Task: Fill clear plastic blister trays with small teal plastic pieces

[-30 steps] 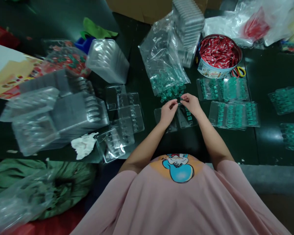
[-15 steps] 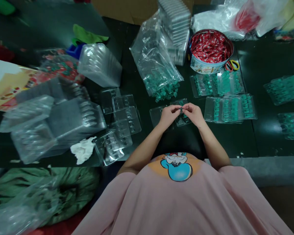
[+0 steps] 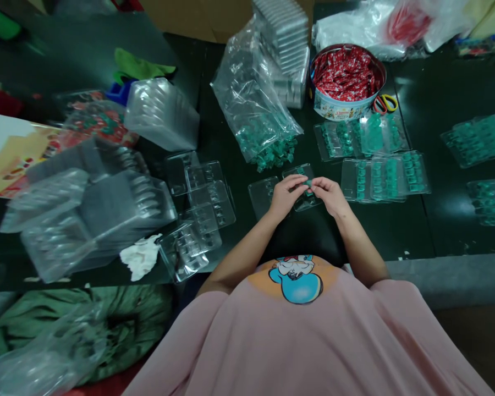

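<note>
Fingertips of my left hand point(image 3: 287, 193) and my right hand point(image 3: 328, 193) meet over a clear plastic tray point(image 3: 302, 207). Between them they pinch a small green plastic piece point(image 3: 308, 183), partly covered by the fingers. Green also shows in the tray's slots under my hands. Left of it lies another clear tray point(image 3: 259, 197), partly behind my left hand. Just beyond, a pile of loose green pieces point(image 3: 272, 154) spills from the mouth of a clear plastic bag point(image 3: 251, 93). Right of my right hand lie overlapping trays filled with green pieces point(image 3: 385, 179).
A round tin point(image 3: 342, 110) of red packets stands at the back, with scissors point(image 3: 385, 103) beside it. Stacks of clear trays point(image 3: 107, 192) crowd the left, near crumpled white tissue point(image 3: 140, 257). More filled trays point(image 3: 480, 137) lie far right.
The view has shifted slightly. My fingers have turned a little around the green piece, which now shows more between them. Both hands remain over the same tray.
</note>
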`<state>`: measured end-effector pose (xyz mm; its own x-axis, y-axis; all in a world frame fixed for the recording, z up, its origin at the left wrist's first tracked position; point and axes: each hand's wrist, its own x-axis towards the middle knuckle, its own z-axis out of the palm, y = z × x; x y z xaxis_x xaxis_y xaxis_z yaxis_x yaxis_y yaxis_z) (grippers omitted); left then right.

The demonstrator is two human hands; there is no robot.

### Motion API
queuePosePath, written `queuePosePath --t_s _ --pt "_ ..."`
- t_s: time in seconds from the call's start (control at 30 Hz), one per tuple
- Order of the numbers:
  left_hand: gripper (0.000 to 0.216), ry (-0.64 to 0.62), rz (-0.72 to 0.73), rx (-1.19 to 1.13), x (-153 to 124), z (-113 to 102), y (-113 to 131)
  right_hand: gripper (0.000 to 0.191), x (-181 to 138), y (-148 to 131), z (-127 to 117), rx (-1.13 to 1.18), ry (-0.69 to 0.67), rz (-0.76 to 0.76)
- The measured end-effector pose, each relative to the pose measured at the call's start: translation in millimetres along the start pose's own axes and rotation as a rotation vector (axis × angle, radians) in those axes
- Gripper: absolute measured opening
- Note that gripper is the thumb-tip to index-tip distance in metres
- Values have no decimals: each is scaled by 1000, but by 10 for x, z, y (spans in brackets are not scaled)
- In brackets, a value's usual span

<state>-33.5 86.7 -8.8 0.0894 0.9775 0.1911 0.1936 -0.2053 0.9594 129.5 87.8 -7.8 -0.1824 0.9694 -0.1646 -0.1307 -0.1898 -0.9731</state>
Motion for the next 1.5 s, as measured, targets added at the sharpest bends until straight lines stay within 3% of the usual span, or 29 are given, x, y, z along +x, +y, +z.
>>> queuePosePath --t_s 0.2,0.3,0.47,0.63,0.8,1.03,1.3,1.5 --pt "22 -25 -20 83 -28 10 32 31 -119 42 -56 -9 -50 66" --pt "24 -23 -16 159 -74 22 2 31 -149 44 -157 -32 20 60" --pt "22 -177 104 397 -189 122 -64 27 -162 51 -312 -95 213 23" --pt "17 -320 193 624 -244 219 -159 25 -166 117 -321 -122 203 -14" --pt "14 -368 232 741 -240 242 -209 23 -167 172 -296 -145 182 -42" --pt "18 -328 268 784 -269 288 -324 20 36 106 -276 -371 160 -139" --pt "26 -285 249 646 -306 258 -336 23 1026 9 154 -906 40 -287" --pt "18 14 122 379 -200 -108 -163 30 1304 51 391 -1215 -9 -246"
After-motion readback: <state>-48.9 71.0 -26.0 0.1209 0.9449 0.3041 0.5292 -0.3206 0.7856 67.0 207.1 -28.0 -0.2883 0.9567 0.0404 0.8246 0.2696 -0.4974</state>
